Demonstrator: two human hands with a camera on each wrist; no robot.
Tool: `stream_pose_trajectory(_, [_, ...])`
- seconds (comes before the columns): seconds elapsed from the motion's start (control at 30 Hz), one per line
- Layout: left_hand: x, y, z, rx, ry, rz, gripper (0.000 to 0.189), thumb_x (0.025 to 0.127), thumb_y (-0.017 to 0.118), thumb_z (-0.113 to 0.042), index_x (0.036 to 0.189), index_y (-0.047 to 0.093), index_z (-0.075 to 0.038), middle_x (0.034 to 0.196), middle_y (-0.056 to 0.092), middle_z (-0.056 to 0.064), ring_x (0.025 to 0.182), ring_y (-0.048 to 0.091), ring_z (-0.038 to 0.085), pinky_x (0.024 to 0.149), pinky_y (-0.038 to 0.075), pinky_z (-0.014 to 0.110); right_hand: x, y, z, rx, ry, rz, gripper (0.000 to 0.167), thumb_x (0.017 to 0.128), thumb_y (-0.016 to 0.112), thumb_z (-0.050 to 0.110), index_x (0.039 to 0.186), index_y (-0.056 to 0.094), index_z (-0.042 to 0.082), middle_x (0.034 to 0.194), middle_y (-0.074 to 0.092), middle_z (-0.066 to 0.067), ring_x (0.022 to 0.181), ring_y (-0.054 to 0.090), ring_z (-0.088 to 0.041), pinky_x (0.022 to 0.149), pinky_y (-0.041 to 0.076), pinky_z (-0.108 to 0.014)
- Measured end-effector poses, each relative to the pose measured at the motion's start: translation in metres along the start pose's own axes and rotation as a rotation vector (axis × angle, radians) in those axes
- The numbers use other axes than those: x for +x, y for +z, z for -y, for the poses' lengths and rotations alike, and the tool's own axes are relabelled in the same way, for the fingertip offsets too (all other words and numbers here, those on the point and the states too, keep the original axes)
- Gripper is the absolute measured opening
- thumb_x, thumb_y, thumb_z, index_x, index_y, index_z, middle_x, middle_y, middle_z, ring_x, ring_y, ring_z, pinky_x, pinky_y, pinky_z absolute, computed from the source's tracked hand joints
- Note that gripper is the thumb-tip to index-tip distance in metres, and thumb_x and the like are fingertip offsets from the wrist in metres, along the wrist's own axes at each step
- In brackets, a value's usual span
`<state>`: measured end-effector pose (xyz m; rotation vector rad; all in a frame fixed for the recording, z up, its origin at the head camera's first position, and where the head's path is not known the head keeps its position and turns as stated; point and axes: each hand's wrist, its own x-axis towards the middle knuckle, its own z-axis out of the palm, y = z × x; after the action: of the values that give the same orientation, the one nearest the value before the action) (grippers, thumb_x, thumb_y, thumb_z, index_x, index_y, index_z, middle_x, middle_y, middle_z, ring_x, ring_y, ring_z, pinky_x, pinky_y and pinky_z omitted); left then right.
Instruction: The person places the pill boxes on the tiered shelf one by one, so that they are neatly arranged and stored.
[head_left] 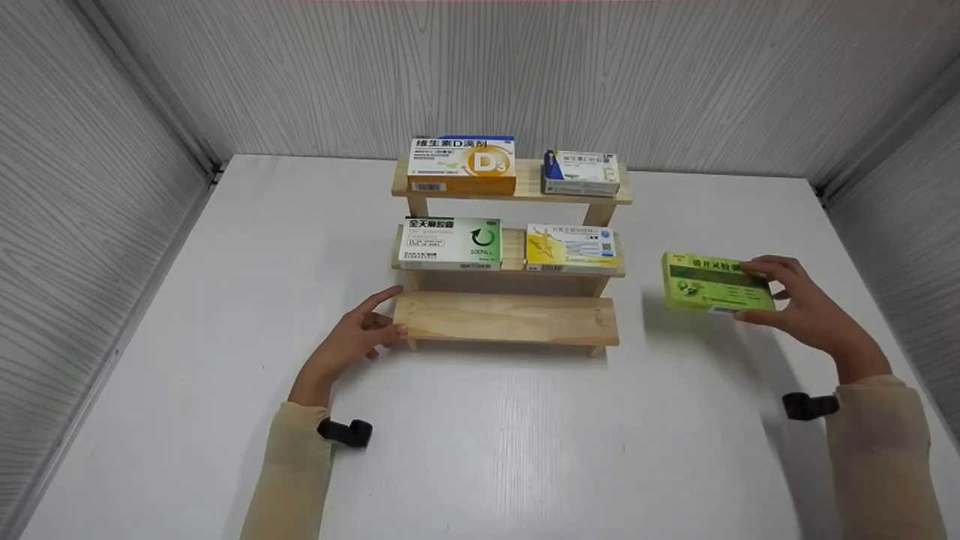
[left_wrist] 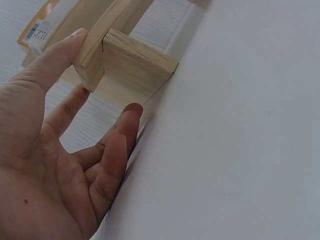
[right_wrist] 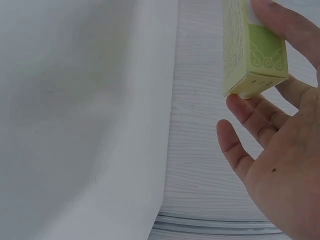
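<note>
A green medicine box (head_left: 716, 283) is held in the air right of the wooden stepped rack (head_left: 506, 316). My right hand (head_left: 806, 307) pinches its right end between thumb and fingers. In the right wrist view, the thumb lies on one face of the box (right_wrist: 255, 55) and fingertips touch the other side. My left hand (head_left: 349, 341) grips the left end of the rack's lowest step, thumb at the front corner and index finger at the back one. The left wrist view shows that hand (left_wrist: 65, 165) around the board's end (left_wrist: 92, 62), other fingers loosely bent below.
An orange-and-white vitamin D box (head_left: 461, 166) and a small white-and-blue box (head_left: 581, 174) sit on the top step. The middle step bears a green-and-white box (head_left: 450, 244) and a yellow-and-white box (head_left: 571, 247). Grey wood-grain walls (head_left: 525, 75) surround the white table (head_left: 510, 450).
</note>
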<state>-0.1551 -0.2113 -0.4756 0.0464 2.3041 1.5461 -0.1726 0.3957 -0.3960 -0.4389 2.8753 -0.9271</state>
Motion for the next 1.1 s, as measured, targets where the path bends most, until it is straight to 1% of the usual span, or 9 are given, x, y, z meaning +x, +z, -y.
stream_pose_trajectory(0.1, [-0.001,0.000,0.000,-0.009,0.002,0.002,0.070,0.089,0.069,-0.033,0.150,0.034,-0.029,0.112,0.060,0.017,0.081,0.057,0.017,0.063,0.046,0.028,-0.005,0.004,0.005,0.005,-0.040,0.002,0.067,0.084,0.075,0.012,0.142,0.042,0.004,0.142,0.031,-0.014,0.109,0.029,0.012,0.080,0.030,-0.021])
stream_pose_trajectory(0.2, [-0.002,0.000,-0.001,-0.009,0.007,0.000,0.071,0.089,0.070,-0.033,0.150,0.034,-0.029,0.112,0.060,0.017,0.081,0.057,0.017,0.064,0.046,0.029,-0.008,0.008,0.011,0.004,-0.062,0.012,0.067,0.084,0.076,0.012,0.142,0.043,0.006,0.140,0.032,-0.011,0.109,0.030,0.011,0.081,0.030,-0.018])
stream_pose_trajectory(0.33, [-0.002,0.001,-0.002,-0.001,0.011,0.000,0.070,0.089,0.069,-0.032,0.150,0.034,-0.028,0.112,0.060,0.017,0.082,0.057,0.017,0.064,0.046,0.029,-0.012,0.016,0.023,0.001,-0.103,0.027,0.067,0.083,0.077,0.015,0.141,0.045,0.007,0.138,0.034,-0.009,0.111,0.031,0.011,0.082,0.031,-0.017])
stream_pose_trajectory(0.5, [-0.002,0.001,-0.002,-0.003,0.007,0.001,0.070,0.089,0.069,-0.031,0.150,0.034,-0.029,0.113,0.060,0.017,0.083,0.057,0.017,0.064,0.046,0.029,-0.015,0.026,0.038,0.031,-0.174,0.038,0.067,0.081,0.078,0.011,0.140,0.046,0.008,0.139,0.036,-0.010,0.114,0.033,0.011,0.083,0.033,-0.017])
stream_pose_trajectory(0.6, [-0.002,0.001,-0.002,-0.016,0.002,0.000,0.070,0.089,0.069,-0.030,0.150,0.034,-0.030,0.113,0.060,0.017,0.083,0.057,0.017,0.064,0.046,0.029,-0.016,0.032,0.044,0.041,-0.195,0.050,0.067,0.081,0.078,0.011,0.140,0.047,0.010,0.140,0.037,-0.010,0.116,0.034,0.011,0.084,0.035,-0.017])
stream_pose_trajectory(0.73, [-0.003,0.000,-0.003,-0.014,0.002,-0.001,0.070,0.089,0.069,-0.031,0.150,0.034,-0.031,0.114,0.060,0.017,0.083,0.057,0.017,0.064,0.046,0.029,-0.015,0.042,0.054,0.051,-0.205,0.064,0.068,0.080,0.080,0.013,0.139,0.048,0.013,0.140,0.038,-0.007,0.117,0.034,0.010,0.085,0.035,-0.016])
stream_pose_trajectory(0.93, [-0.003,0.000,-0.003,-0.021,0.001,-0.005,0.070,0.088,0.070,-0.031,0.149,0.035,-0.031,0.112,0.060,0.016,0.083,0.058,0.017,0.063,0.046,0.028,-0.010,0.058,0.071,0.059,-0.198,0.079,0.067,0.078,0.081,0.020,0.138,0.050,0.018,0.139,0.041,-0.005,0.118,0.034,0.007,0.088,0.037,-0.021])
stream_pose_trajectory(1.0, [-0.003,0.000,-0.003,-0.018,-0.002,-0.003,0.070,0.089,0.070,-0.032,0.149,0.035,-0.031,0.112,0.060,0.016,0.083,0.058,0.017,0.063,0.046,0.028,-0.007,0.063,0.077,0.057,-0.181,0.085,0.067,0.078,0.081,0.024,0.137,0.051,0.019,0.139,0.042,-0.004,0.118,0.036,0.003,0.089,0.038,-0.024])
stream_pose_trajectory(1.1, [-0.002,0.000,-0.003,-0.011,-0.004,0.001,0.070,0.089,0.069,-0.032,0.150,0.034,-0.031,0.113,0.061,0.016,0.083,0.058,0.017,0.064,0.046,0.028,-0.003,0.070,0.085,0.059,-0.158,0.088,0.067,0.078,0.082,0.028,0.136,0.051,0.018,0.138,0.042,-0.004,0.120,0.040,-0.007,0.090,0.039,-0.035])
